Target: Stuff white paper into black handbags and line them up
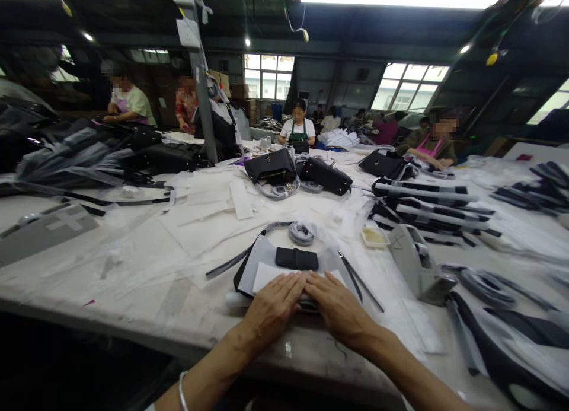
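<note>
A black handbag (242, 276) lies flat before me, its upper face covered by a grey-white sheet (262, 254). On it rest a small black strap-like piece (297, 258) and a folded white paper (265, 276). My left hand (276, 298) lies flat with fingers stretched over the white paper. Beside it, fingertips nearly meeting, my right hand (334, 301) also presses flat on the paper. Neither hand grips anything. A coiled, wrapped strap (301, 233) sits just beyond the bag. The bag's near edge is partly hidden under my hands.
A grey tape dispenser (415, 265) and a small tray (374, 238) stand to the right. Finished-looking black bags (271, 166) and wrapped black pieces (435, 209) lie farther back. White sheets (200, 197) spread on the left. Several people sit around the table.
</note>
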Motion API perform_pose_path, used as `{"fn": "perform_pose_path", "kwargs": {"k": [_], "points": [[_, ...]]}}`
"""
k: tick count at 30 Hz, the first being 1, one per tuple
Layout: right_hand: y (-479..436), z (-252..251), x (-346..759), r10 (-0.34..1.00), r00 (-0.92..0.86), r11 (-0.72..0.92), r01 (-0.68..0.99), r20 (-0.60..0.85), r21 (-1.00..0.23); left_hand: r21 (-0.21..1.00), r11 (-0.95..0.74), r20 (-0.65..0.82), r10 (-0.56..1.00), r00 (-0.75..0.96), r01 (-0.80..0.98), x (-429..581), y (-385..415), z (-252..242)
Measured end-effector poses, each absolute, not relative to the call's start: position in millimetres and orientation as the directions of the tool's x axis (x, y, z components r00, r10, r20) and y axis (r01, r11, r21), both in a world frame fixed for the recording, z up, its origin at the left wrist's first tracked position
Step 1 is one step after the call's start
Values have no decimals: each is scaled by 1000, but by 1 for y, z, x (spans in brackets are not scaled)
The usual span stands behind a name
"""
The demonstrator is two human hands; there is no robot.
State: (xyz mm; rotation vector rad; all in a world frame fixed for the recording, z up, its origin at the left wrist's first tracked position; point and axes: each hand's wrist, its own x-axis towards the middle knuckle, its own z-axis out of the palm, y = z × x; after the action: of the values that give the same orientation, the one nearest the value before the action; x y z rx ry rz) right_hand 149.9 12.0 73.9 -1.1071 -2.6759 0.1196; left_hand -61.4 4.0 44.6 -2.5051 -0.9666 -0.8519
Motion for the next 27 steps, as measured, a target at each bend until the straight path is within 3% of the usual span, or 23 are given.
{"fn": "perform_pose_path", "kwargs": {"k": [4,8,12,19,23,27], "points": [[4,74,158,711,-661,700,697,239,-155,-90,-746,612,481,628,660,-69,4,35],[-3,53,165,622,-689,742,671,372,2,-185,-769,554,433,712,612,-72,-4,36],[-3,39,168,535,-713,731,659,453,175,-314,-685,515,459,724,657,-63,-14,30],[-15,42,153,531,-712,590,700,459,403,-513,-525,488,472,734,679,-37,-22,21],[-16,36,147,569,-700,487,709,431,509,-546,-528,482,438,759,651,-38,-13,22],[-7,35,151,563,-726,520,682,394,514,-510,-579,481,421,769,636,-45,-3,23]]}}
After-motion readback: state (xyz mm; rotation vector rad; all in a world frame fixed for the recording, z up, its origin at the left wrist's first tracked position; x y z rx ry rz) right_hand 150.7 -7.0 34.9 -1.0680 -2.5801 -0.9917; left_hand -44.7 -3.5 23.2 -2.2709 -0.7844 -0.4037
